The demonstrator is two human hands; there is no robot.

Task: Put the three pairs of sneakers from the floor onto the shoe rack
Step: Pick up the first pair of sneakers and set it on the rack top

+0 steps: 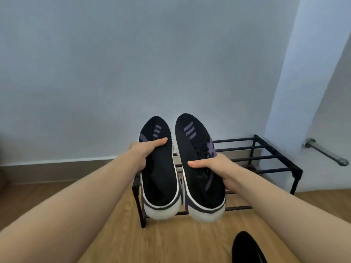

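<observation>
I hold a pair of black sneakers with purple stripes and white soles over the left half of the black metal shoe rack [266,158]. My left hand [146,150] grips the left sneaker [161,179] from its left side, thumb across the top. My right hand [214,166] grips the right sneaker [201,183] from its right side. Both toes point toward the wall, heels toward me. The two shoes are side by side, close together. I cannot tell whether their soles touch the rack's top bars. A black shoe [247,249] lies on the floor at the bottom edge.
The rack stands against a pale wall [133,63] on a wooden floor [161,242]. Its right half shows bare bars. A metal door stop [324,151] sticks out at the right beside a white door frame.
</observation>
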